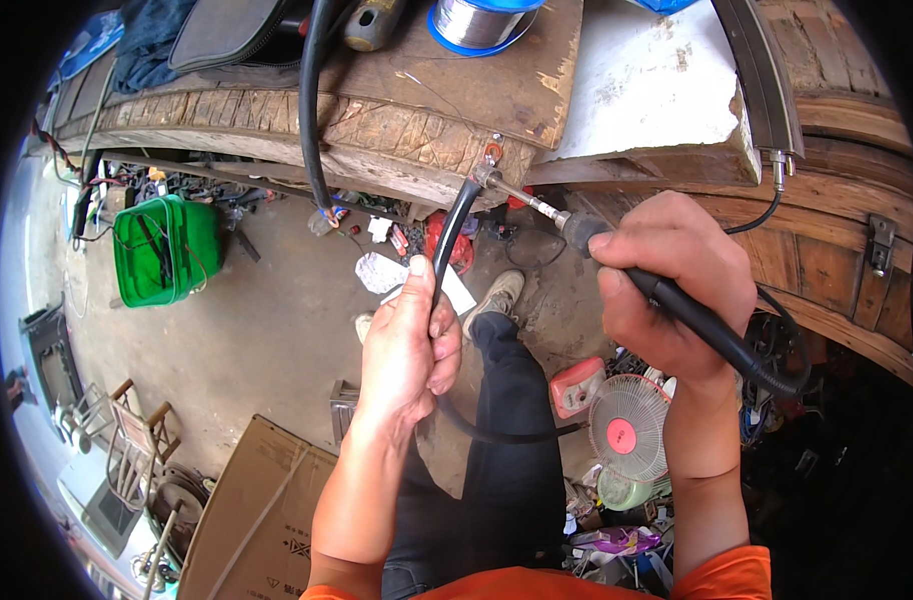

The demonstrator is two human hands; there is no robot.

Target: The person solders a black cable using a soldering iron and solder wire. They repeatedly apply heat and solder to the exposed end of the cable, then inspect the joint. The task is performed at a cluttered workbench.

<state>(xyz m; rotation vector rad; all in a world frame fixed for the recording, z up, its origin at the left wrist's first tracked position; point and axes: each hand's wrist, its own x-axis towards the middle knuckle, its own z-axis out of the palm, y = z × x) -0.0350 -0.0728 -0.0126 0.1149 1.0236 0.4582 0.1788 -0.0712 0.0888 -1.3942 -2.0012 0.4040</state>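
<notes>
My left hand [406, 355] grips a thick black cable [459, 215] whose upper end has a metal lug [491, 153] at the edge of the wooden bench [416, 105]. My right hand [676, 280] is closed round the dark handle of a soldering iron [581, 233]. The iron's metal tip is at the cable's end, just below the lug; whether it touches cannot be made out exactly. Another thick black cable [310, 130] hangs over the bench edge to the left. A spool of solder wire [481, 22] and a tool handle [374, 20] lie on the bench above.
A white board [646, 80] and a dark metal bar [766, 90] are at upper right, beside wooden planks [816, 260]. On the floor are a green bucket [144, 270], a fan [619, 430], cardboard [236, 520], scattered clutter, and a wooden chair [126, 430]. My legs are below.
</notes>
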